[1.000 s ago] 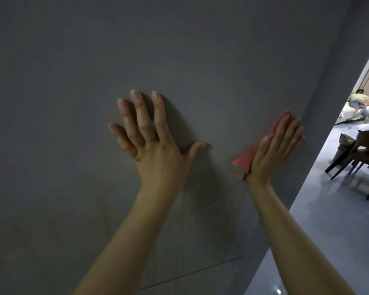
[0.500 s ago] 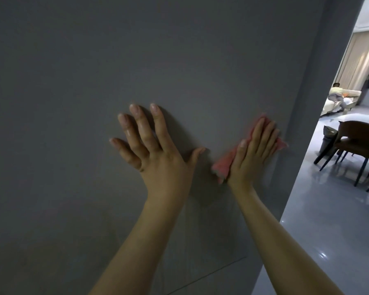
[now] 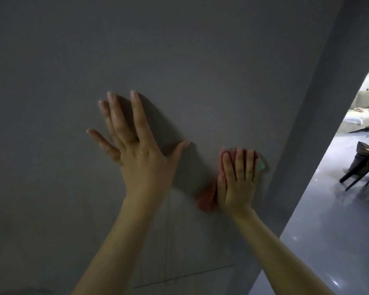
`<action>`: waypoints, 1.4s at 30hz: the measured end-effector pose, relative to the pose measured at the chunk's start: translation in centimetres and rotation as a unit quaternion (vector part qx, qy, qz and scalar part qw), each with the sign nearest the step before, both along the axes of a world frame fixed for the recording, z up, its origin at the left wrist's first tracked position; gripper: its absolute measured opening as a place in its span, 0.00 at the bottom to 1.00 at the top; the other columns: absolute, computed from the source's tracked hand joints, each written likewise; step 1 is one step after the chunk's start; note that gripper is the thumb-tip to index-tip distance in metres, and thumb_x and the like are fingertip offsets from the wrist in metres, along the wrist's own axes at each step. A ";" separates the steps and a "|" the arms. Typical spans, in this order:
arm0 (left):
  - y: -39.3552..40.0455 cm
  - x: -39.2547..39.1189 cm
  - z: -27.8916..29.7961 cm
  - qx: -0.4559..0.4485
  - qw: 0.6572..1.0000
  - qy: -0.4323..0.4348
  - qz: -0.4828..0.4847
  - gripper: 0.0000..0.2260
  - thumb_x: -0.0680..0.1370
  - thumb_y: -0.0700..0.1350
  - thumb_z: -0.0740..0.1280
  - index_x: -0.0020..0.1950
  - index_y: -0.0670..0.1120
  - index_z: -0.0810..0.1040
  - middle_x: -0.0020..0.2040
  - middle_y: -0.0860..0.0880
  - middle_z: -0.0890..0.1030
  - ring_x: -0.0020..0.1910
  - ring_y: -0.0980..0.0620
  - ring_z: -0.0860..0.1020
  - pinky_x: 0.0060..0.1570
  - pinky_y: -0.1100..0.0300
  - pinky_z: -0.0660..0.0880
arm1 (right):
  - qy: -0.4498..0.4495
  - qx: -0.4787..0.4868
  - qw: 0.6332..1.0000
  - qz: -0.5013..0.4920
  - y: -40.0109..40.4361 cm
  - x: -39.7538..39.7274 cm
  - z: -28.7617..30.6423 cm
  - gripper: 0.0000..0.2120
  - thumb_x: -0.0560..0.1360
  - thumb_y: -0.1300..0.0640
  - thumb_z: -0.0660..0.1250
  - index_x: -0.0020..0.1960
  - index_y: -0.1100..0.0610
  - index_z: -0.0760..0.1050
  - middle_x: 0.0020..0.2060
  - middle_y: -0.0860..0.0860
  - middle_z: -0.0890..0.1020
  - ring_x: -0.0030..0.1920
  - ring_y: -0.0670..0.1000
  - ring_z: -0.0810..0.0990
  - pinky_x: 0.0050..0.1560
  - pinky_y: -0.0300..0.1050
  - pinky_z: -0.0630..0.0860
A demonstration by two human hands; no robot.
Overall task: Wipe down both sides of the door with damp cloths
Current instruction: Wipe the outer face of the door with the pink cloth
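Head view: my right hand (image 3: 238,179) presses straight fingers (image 3: 240,160) on the soft, probably damp cloth (image 3: 207,199); left hand (image 3: 141,150) fingers spread, bracing the stiff door (image 3: 179,60).

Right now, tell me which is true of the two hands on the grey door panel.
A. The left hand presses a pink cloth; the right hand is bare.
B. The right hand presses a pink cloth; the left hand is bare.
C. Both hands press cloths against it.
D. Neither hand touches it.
B: the right hand lies flat over the crumpled pink cloth on the grey door panel, while the left hand is spread bare on it.
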State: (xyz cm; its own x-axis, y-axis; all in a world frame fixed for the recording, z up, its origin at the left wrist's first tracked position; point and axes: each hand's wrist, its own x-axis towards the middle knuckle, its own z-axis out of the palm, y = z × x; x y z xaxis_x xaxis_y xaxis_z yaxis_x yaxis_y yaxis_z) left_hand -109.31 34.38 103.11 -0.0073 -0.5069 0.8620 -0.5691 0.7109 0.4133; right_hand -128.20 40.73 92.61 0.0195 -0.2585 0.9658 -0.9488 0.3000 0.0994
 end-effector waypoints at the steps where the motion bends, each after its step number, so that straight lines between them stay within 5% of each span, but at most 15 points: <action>1: 0.3 -0.1 -0.4 0.004 1.000 0.010 0.011 0.50 0.67 0.63 0.74 0.78 0.42 0.53 0.76 0.33 0.50 0.75 0.35 0.46 0.69 0.35 0.38 | 0.038 0.015 0.999 0.008 0.8 -1.3 0.5 0.26 0.80 0.52 0.51 0.77 0.49 0.51 0.77 0.45 0.44 0.76 0.52 0.44 0.74 0.54 0.44; 3: 1.0 -0.4 -1.3 0.017 0.999 0.027 0.028 0.47 0.68 0.64 0.72 0.78 0.44 0.54 0.76 0.33 0.51 0.76 0.35 0.47 0.70 0.36 0.40 | 0.037 0.005 0.999 -0.007 1.5 -3.5 2.8 0.26 0.80 0.52 0.50 0.77 0.52 0.51 0.77 0.47 0.46 0.76 0.53 0.44 0.75 0.51 0.42; 7: 1.6 -1.2 -2.9 0.061 0.997 0.023 0.036 0.46 0.70 0.64 0.70 0.78 0.45 0.51 0.77 0.35 0.48 0.76 0.37 0.45 0.71 0.37 0.40 | -0.102 -0.119 0.987 -0.040 -0.8 -2.8 6.4 0.24 0.81 0.51 0.46 0.74 0.61 0.57 0.71 0.64 0.64 0.72 0.65 0.56 0.74 0.55 0.45; 10: 1.6 -1.4 -3.1 0.075 0.996 0.024 0.032 0.47 0.70 0.64 0.69 0.78 0.46 0.50 0.77 0.36 0.46 0.76 0.38 0.43 0.72 0.39 0.39 | 0.000 -0.023 1.000 0.004 -0.4 -2.1 3.6 0.24 0.81 0.51 0.47 0.75 0.57 0.56 0.73 0.59 0.62 0.74 0.63 0.53 0.74 0.57 0.44; 12: 1.6 -1.3 -3.0 0.076 0.996 0.029 0.029 0.47 0.70 0.64 0.70 0.78 0.46 0.50 0.78 0.37 0.46 0.77 0.38 0.43 0.72 0.40 0.39 | 0.100 0.056 0.993 0.034 1.6 -4.0 1.3 0.25 0.81 0.50 0.48 0.77 0.51 0.50 0.77 0.51 0.51 0.76 0.56 0.47 0.74 0.54 0.43; 15: 1.6 -1.1 -3.1 0.079 0.996 0.030 0.030 0.47 0.70 0.63 0.71 0.79 0.47 0.50 0.78 0.38 0.46 0.77 0.39 0.43 0.72 0.42 0.38 | 0.125 0.079 0.989 0.027 3.3 -7.1 0.5 0.26 0.81 0.50 0.47 0.77 0.49 0.45 0.77 0.46 0.43 0.76 0.51 0.42 0.74 0.52 0.42; 19: 1.6 -1.1 -3.0 0.079 0.996 0.030 0.036 0.47 0.69 0.62 0.72 0.79 0.48 0.50 0.78 0.39 0.46 0.77 0.40 0.43 0.72 0.43 0.39 | -0.060 -0.021 0.998 -0.006 0.6 -2.6 0.0 0.23 0.80 0.51 0.49 0.73 0.58 0.59 0.72 0.58 0.61 0.76 0.55 0.44 0.74 0.55 0.42; 22: 1.5 -1.0 -3.1 0.078 0.996 0.027 0.042 0.47 0.69 0.63 0.71 0.79 0.48 0.50 0.78 0.39 0.47 0.77 0.40 0.44 0.72 0.41 0.40 | 0.038 0.058 0.997 0.045 -0.6 0.6 -1.2 0.21 0.81 0.49 0.48 0.71 0.54 0.62 0.69 0.54 0.64 0.71 0.61 0.58 0.72 0.57 0.50; 25: 1.3 -0.8 -3.2 0.073 0.995 0.021 0.058 0.47 0.68 0.66 0.69 0.78 0.49 0.51 0.78 0.39 0.48 0.77 0.40 0.46 0.72 0.41 0.42 | 0.114 0.078 0.989 0.046 1.2 -2.4 -0.7 0.21 0.79 0.50 0.52 0.70 0.53 0.63 0.70 0.52 0.68 0.69 0.59 0.61 0.72 0.51 0.49; 31: 1.1 -0.7 -3.2 0.061 0.995 0.025 0.071 0.47 0.67 0.67 0.69 0.78 0.49 0.53 0.77 0.38 0.52 0.76 0.39 0.49 0.72 0.42 0.46 | -0.104 -0.085 0.991 -0.018 -0.7 -1.1 1.8 0.25 0.80 0.52 0.51 0.75 0.60 0.57 0.69 0.63 0.66 0.72 0.66 0.56 0.74 0.58 0.44; 37: 1.3 -0.6 -2.9 0.065 0.996 0.023 0.062 0.47 0.66 0.68 0.69 0.78 0.49 0.54 0.77 0.38 0.51 0.77 0.40 0.49 0.72 0.41 0.45 | 0.098 0.075 0.992 0.031 1.6 -3.4 0.2 0.27 0.80 0.49 0.50 0.77 0.50 0.48 0.76 0.49 0.52 0.76 0.52 0.41 0.74 0.50 0.40; 39: 1.3 -0.1 -2.9 0.066 0.996 0.014 0.063 0.46 0.67 0.67 0.68 0.78 0.49 0.55 0.77 0.39 0.51 0.77 0.41 0.48 0.72 0.40 0.44 | 0.035 0.032 0.999 0.011 1.5 -3.7 0.8 0.27 0.81 0.50 0.48 0.77 0.52 0.45 0.77 0.49 0.46 0.76 0.53 0.42 0.75 0.51 0.39; 42: 1.1 1.3 -3.4 0.035 0.997 -0.013 0.065 0.39 0.73 0.65 0.65 0.78 0.50 0.55 0.77 0.41 0.54 0.76 0.45 0.50 0.71 0.38 0.43 | -0.169 -0.102 0.980 -0.002 -1.3 0.4 2.2 0.25 0.82 0.50 0.47 0.76 0.60 0.54 0.73 0.60 0.58 0.73 0.65 0.53 0.74 0.56 0.42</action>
